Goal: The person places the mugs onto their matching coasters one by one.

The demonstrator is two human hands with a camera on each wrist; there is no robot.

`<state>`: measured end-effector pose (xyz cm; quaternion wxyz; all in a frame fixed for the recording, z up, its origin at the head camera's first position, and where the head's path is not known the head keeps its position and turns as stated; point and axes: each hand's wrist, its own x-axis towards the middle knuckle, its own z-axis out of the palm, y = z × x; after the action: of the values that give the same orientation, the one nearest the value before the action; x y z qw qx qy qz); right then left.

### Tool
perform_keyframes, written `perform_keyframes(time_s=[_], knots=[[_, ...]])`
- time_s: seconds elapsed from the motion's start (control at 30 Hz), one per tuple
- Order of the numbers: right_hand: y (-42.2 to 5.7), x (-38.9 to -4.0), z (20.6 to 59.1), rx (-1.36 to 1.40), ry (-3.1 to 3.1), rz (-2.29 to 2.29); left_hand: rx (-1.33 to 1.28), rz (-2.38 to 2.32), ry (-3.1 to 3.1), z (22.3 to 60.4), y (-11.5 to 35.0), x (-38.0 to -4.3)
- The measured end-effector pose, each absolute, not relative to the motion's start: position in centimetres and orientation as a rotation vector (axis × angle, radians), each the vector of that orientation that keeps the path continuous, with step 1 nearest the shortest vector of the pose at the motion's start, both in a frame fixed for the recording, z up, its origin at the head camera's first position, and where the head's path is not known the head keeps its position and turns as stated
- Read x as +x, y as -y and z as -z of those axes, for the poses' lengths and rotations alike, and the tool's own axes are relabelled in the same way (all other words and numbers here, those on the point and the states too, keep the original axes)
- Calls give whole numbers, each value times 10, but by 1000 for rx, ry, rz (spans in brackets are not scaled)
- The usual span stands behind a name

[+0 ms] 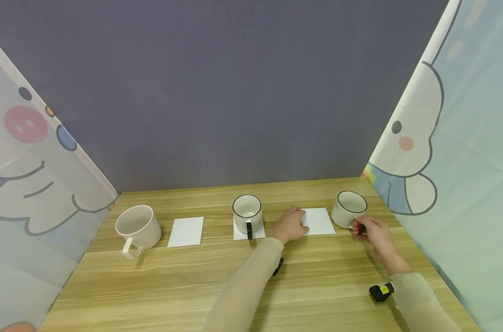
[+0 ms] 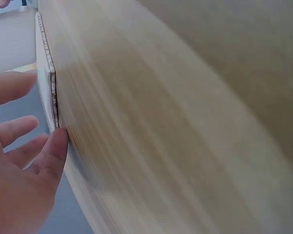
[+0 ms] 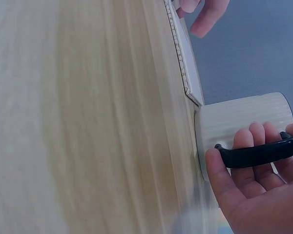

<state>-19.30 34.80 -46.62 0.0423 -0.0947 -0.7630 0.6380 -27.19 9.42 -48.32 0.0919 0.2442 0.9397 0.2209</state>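
Note:
My right hand [image 1: 378, 235] holds the black handle [image 3: 256, 153] of a white mug [image 1: 344, 213] with a dark rim, its fingers curled behind that handle in the right wrist view. This mug stands on the table beside a white square board [image 1: 319, 221]. At the left edge of the same board is my left hand [image 1: 290, 225], fingers spread. One fingertip [image 2: 59, 136] touches the board's corner in the left wrist view, while the other fingers stay extended near its edge.
Another white mug [image 1: 247, 208] with a black handle stands on a white square [image 1: 239, 235] at mid-table. Farther left lie a bare white square [image 1: 186, 232] and a cream mug [image 1: 145, 230]. A grey panel [image 1: 243, 101] closes the back; printed cloths [image 1: 471, 138] flank the table [image 1: 160, 286].

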Motion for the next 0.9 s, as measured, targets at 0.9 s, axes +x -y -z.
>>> perform_keyframes(time_s=[0.9], knots=[[-350,-195,470,-287,2309,-1971,760,-584,-2778,488,-99,-277]])
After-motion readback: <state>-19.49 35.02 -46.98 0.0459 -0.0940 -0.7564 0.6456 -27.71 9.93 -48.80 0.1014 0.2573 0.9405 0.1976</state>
